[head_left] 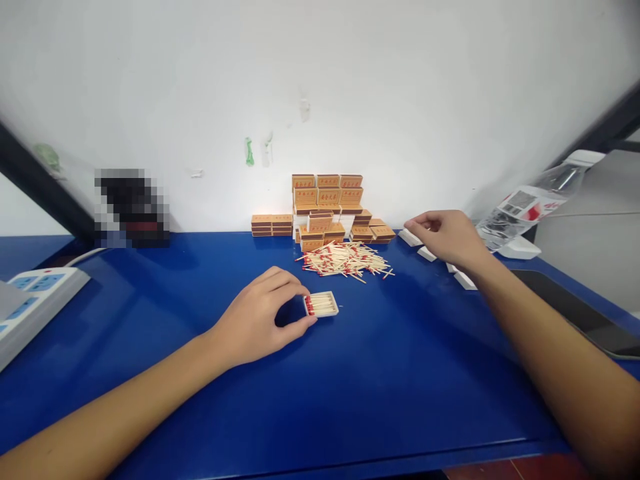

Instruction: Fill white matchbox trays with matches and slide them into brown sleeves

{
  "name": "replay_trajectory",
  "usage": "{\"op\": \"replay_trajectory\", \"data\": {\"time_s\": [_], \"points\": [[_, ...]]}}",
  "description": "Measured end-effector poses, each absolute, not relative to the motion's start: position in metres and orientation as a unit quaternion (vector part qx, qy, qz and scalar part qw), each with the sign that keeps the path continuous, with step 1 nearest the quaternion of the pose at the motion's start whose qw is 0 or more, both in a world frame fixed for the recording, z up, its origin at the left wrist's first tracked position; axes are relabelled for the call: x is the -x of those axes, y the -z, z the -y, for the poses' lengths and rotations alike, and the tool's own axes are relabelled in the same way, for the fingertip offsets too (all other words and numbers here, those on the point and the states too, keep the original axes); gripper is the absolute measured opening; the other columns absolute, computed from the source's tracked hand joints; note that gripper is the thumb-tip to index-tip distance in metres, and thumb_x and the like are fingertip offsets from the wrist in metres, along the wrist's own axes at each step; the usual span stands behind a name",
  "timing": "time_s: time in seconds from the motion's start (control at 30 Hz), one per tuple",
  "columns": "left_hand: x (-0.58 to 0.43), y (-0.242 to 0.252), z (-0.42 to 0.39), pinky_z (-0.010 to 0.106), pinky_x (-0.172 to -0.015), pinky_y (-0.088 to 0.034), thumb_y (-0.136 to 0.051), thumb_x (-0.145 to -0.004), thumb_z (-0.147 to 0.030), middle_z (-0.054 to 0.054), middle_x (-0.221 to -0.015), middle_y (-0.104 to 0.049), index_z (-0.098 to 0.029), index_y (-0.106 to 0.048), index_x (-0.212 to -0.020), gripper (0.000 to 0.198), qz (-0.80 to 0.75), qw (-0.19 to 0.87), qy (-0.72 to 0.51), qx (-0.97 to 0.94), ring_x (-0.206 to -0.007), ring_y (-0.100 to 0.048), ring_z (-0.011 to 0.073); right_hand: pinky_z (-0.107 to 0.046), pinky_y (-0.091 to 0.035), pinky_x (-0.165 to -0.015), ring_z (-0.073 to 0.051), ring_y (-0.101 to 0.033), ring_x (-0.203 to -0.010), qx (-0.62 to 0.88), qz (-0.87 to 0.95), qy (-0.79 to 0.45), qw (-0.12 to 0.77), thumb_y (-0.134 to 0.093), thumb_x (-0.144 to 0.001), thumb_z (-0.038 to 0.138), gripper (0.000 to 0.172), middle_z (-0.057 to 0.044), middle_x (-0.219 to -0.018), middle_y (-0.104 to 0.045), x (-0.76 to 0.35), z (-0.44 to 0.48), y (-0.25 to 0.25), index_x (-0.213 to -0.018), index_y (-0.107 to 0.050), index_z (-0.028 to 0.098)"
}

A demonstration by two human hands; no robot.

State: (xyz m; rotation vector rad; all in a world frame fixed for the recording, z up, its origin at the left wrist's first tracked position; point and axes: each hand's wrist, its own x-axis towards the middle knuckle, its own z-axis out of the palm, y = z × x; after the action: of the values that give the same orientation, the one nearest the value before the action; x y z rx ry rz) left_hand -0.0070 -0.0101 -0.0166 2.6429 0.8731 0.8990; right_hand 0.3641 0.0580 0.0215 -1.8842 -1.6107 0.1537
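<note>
My left hand (267,313) grips a small white matchbox tray (327,312) between thumb and fingers, on the blue table. Red-tipped matches (321,303) lie side by side in the tray. At the back right, my right hand (445,233) has thumb and fingertips drawn together just above a white tray-like piece (410,238). Whether anything is in that pinch I cannot make out. Behind the left hand's tray lies a loose heap of matches (347,260). Orange matchboxes (329,196) are stacked against the wall beyond the heap.
More white pieces (465,280) lie beneath my right forearm. A clear plastic bottle (535,200) leans at the right, near a dark flat phone-like object (580,310). On the left is a white power strip (65,293) with a cable. The table (320,400) meets a white wall.
</note>
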Motion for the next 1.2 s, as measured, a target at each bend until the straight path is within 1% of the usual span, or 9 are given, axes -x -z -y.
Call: {"op": "replay_trajectory", "data": {"time_s": [0.17, 0.37, 0.47, 0.6, 0.67, 0.8, 0.97, 1.1, 1.2], "points": [[0.008, 0.019, 0.009, 0.045, -0.095, -0.057, -0.074, -0.097, -0.035, 0.008, -0.112, -0.073, -0.019, -0.073, -0.115, 0.024, -0.319, 0.130, -0.265, -0.901, -0.107, -0.064, 0.0255, -0.033, -0.039, -0.052, -0.016, -0.053, -0.051, 0.750, 0.551, -0.152, 0.332, -0.077, -0.086, 0.046, 0.031, -0.008, -0.065, -0.070, -0.379, -0.080, 0.001, -0.074, -0.075, 0.017], [0.009, 0.020, 0.006, 0.047, -0.099, -0.057, -0.075, -0.097, -0.041, 0.008, -0.116, -0.073, -0.020, -0.072, -0.119, 0.030, -0.331, 0.124, -0.254, -0.900, -0.111, -0.065, 0.0264, -0.029, -0.030, -0.043, -0.011, -0.041, -0.045, 0.741, 0.511, -0.213, 0.380, -0.085, -0.079, 0.044, 0.037, -0.002, -0.051, -0.056, -0.366, -0.090, 0.015, -0.063, -0.065, 0.019], [0.009, 0.019, 0.006, 0.047, -0.098, -0.057, -0.074, -0.097, -0.044, 0.008, -0.118, -0.073, -0.020, -0.069, -0.125, 0.037, -0.332, 0.109, -0.273, -0.897, -0.112, -0.066, 0.0266, -0.027, -0.031, -0.042, -0.011, -0.041, -0.047, 0.727, 0.489, -0.231, 0.422, -0.081, -0.083, 0.042, 0.036, -0.001, -0.053, -0.052, -0.367, -0.084, 0.004, -0.062, -0.062, 0.019], [0.010, 0.018, 0.007, 0.046, -0.097, -0.058, -0.073, -0.099, -0.041, 0.008, -0.115, -0.074, -0.020, -0.067, -0.128, 0.037, -0.340, 0.072, -0.327, -0.879, -0.109, -0.067, 0.0255, -0.024, -0.033, -0.045, -0.009, -0.043, -0.052, 0.683, 0.490, -0.243, 0.484, -0.074, -0.088, 0.042, 0.033, -0.001, -0.063, -0.055, -0.348, -0.059, -0.015, -0.068, -0.061, 0.019], [0.012, 0.017, 0.007, 0.046, -0.098, -0.058, -0.074, -0.098, -0.041, 0.008, -0.115, -0.074, -0.020, -0.065, -0.133, 0.041, -0.350, 0.050, -0.352, -0.867, -0.109, -0.067, 0.0255, -0.024, -0.031, -0.046, -0.009, -0.043, -0.053, 0.592, 0.537, -0.322, 0.508, -0.079, -0.084, 0.045, 0.033, 0.000, -0.066, -0.056, -0.323, -0.040, -0.019, -0.072, -0.064, 0.019], [0.014, 0.016, 0.005, 0.047, -0.101, -0.057, -0.078, -0.095, -0.043, 0.008, -0.121, -0.074, -0.022, -0.056, -0.147, 0.060, -0.357, 0.033, -0.365, -0.859, -0.113, -0.067, 0.0264, -0.025, -0.034, -0.050, -0.010, -0.045, -0.055, 0.467, 0.648, -0.422, 0.429, -0.081, -0.084, 0.058, 0.040, 0.003, -0.066, -0.056, -0.268, -0.002, -0.016, -0.080, -0.067, 0.020], [0.014, 0.015, 0.003, 0.042, -0.094, -0.059, -0.077, -0.096, -0.036, 0.008, -0.114, -0.075, -0.020, -0.068, -0.122, 0.031, -0.331, 0.029, -0.381, -0.863, -0.106, -0.069, 0.0245, -0.028, -0.039, -0.062, -0.013, -0.049, -0.066, 0.416, 0.712, -0.434, 0.362, -0.075, -0.093, 0.057, 0.040, 0.001, -0.072, -0.059, -0.244, 0.015, -0.007, -0.079, -0.068, 0.020], [0.013, 0.016, 0.002, 0.042, -0.098, -0.057, -0.078, -0.095, -0.033, 0.007, -0.119, -0.075, -0.022, -0.066, -0.130, 0.039, -0.322, 0.051, -0.382, -0.865, -0.110, -0.069, 0.0237, -0.029, -0.041, -0.066, -0.014, -0.051, -0.070, 0.409, 0.718, -0.453, 0.334, -0.075, -0.093, 0.057, 0.040, 0.001, -0.075, -0.061, -0.246, 0.014, -0.004, -0.082, -0.067, 0.020], [0.014, 0.014, 0.002, 0.040, -0.096, -0.057, -0.078, -0.095, -0.035, 0.006, -0.117, -0.076, -0.022, -0.068, -0.124, 0.033, -0.315, 0.070, -0.366, -0.873, -0.108, -0.068, 0.0233, -0.029, -0.042, -0.067, -0.014, -0.051, -0.070, 0.407, 0.726, -0.452, 0.322, -0.072, -0.094, 0.060, 0.042, 0.001, -0.075, -0.060, -0.248, 0.014, -0.004, -0.081, -0.065, 0.020]]}}
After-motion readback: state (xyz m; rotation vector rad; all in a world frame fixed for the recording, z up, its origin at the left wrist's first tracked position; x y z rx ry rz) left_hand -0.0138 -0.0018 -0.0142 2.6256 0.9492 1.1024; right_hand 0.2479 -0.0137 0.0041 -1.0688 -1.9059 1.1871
